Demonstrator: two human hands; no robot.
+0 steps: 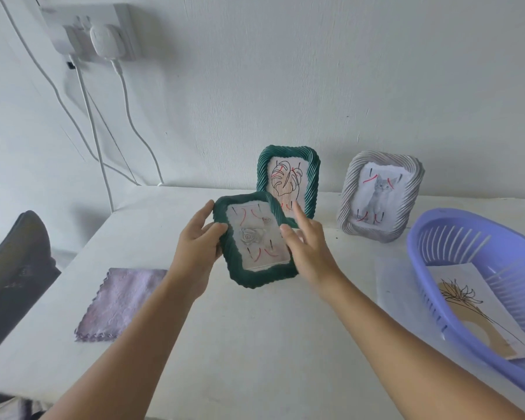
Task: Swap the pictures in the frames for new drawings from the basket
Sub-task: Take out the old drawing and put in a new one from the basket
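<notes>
A dark green frame [256,275] with a rose picture is lifted above the white table, tilted towards me. My left hand [198,241] grips its left edge, thumb on the front. My right hand [308,247] is at its right edge, with the thumb on the rim and the other fingers spread and mostly straight. Behind it a second green frame [311,183] with a leaf drawing stands upright against the wall. To its right a grey-white frame [350,204] with a kitten picture leans back. The purple basket [431,234] at the right holds a plant drawing [482,313].
A lilac cloth [119,304] lies flat on the table [255,359] at the left. A dark chair back [15,268] stands off the table's left edge. White cables [128,110] hang from a wall socket [88,31] at the upper left.
</notes>
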